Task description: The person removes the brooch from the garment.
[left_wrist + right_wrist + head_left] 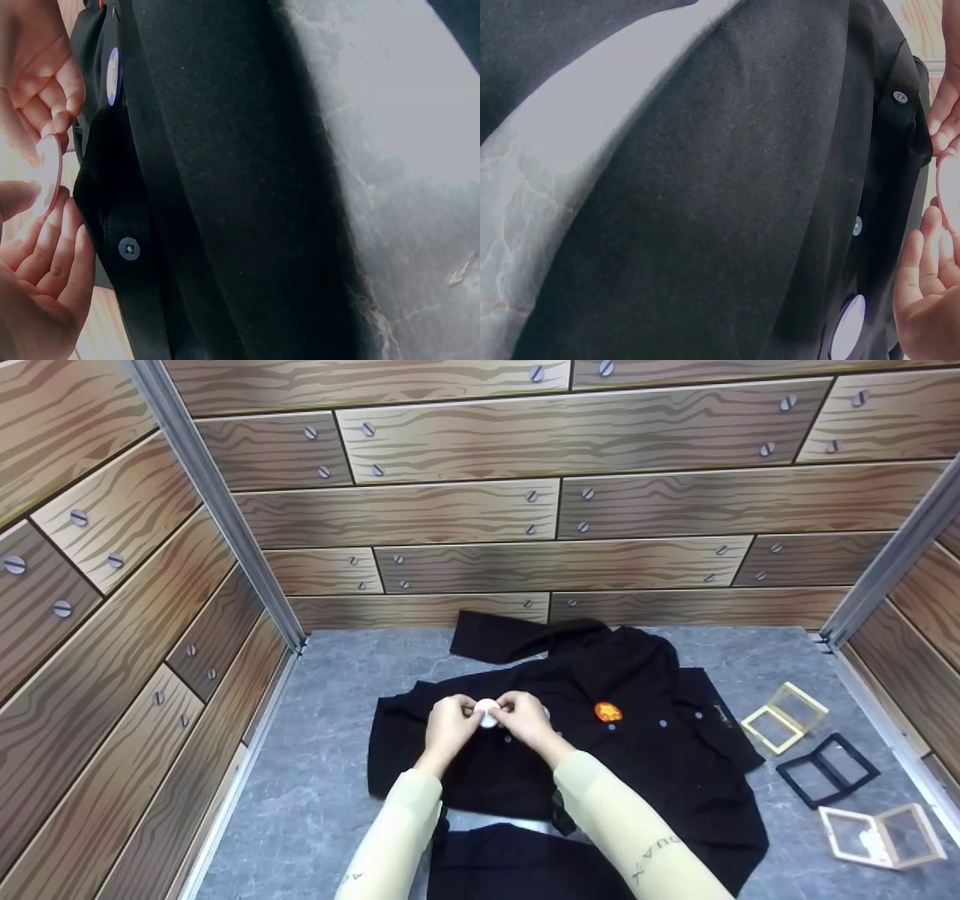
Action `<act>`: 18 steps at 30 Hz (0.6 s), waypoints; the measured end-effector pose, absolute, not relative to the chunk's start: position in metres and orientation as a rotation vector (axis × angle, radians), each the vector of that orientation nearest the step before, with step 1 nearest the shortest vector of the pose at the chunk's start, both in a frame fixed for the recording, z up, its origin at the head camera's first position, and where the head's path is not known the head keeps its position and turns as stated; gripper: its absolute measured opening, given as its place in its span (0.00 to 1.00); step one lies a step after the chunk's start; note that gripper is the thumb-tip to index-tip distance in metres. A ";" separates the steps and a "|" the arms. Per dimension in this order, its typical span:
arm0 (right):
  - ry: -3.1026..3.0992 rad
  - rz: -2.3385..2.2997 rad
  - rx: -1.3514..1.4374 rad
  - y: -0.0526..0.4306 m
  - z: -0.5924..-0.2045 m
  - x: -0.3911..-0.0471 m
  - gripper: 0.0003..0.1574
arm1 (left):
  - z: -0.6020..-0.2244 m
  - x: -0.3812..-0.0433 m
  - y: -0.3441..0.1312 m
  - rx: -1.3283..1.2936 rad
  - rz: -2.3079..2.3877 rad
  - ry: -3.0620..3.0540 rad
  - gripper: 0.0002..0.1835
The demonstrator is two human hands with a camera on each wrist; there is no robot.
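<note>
A round white badge [487, 712] with a pinkish rim is pinched between my two hands. My left hand [450, 725] holds its left edge, my right hand [527, 720] its right edge. Side-on in the left wrist view, the badge [50, 174] has thumbs on its pale face and fingers behind. Below lies a black buttoned shirt [645, 776], spread sideways; whether the badge touches it I cannot tell. An orange-red badge [608, 712] with a yellow figure sits on the shirt. Another round badge [848, 328] lies on the fabric near my right hand, mostly hidden in the head view.
Three small hinged frames stand open at the right: yellow [784, 718], black [827, 769] and light wood [882, 836]. More black cloth [517, 862] lies at the front edge. Wood-patterned walls [465, 514] enclose the grey marbled surface [315, 750].
</note>
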State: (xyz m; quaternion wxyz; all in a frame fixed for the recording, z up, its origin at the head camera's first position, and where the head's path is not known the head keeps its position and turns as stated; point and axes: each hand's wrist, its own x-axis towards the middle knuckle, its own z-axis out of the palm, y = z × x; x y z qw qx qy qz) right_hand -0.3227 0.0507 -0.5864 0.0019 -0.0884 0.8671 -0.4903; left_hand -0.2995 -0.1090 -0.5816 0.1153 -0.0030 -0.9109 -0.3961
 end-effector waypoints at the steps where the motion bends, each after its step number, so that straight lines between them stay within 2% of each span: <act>1: 2.720 -1.536 -0.274 0.051 -0.586 -0.322 0.06 | -0.582 -0.299 -0.109 -0.011 -1.159 -2.667 0.05; 18: 2.772 -1.513 -0.312 0.050 -0.588 -0.320 0.07 | -0.583 -0.299 -0.109 -0.017 -1.129 -2.672 0.05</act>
